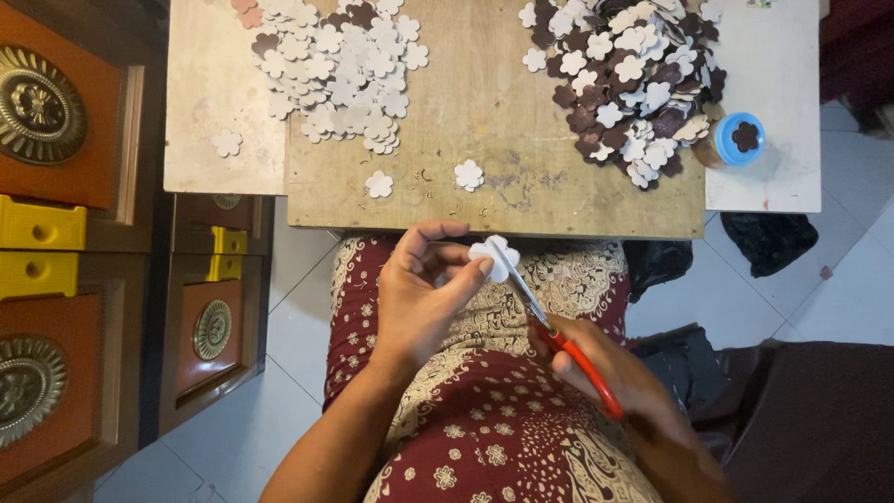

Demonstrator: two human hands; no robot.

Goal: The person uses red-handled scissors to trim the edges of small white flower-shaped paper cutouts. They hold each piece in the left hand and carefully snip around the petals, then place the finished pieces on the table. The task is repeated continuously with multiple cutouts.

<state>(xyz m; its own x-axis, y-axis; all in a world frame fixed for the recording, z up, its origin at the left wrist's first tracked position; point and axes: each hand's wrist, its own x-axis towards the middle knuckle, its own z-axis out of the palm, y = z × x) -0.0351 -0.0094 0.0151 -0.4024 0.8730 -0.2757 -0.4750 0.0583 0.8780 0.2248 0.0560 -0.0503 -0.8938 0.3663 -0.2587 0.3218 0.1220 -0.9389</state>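
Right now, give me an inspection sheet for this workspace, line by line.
Surface: wooden board lying on a pale tabletop; small trimmings near its front edge.
Job's things: white flower cutout pinched in the left hand; red-handled scissors in the right hand, blades at the cutout.
Clutter: pile of white cutouts; mixed brown and white pile; loose flowers; blue-lidded jar.
Grippers: both hands closed on what they hold.
Cables: nothing seen.
Surroundings: tiled floor; brown and orange panels with round metal ornaments on the left; dark cloth on the right.
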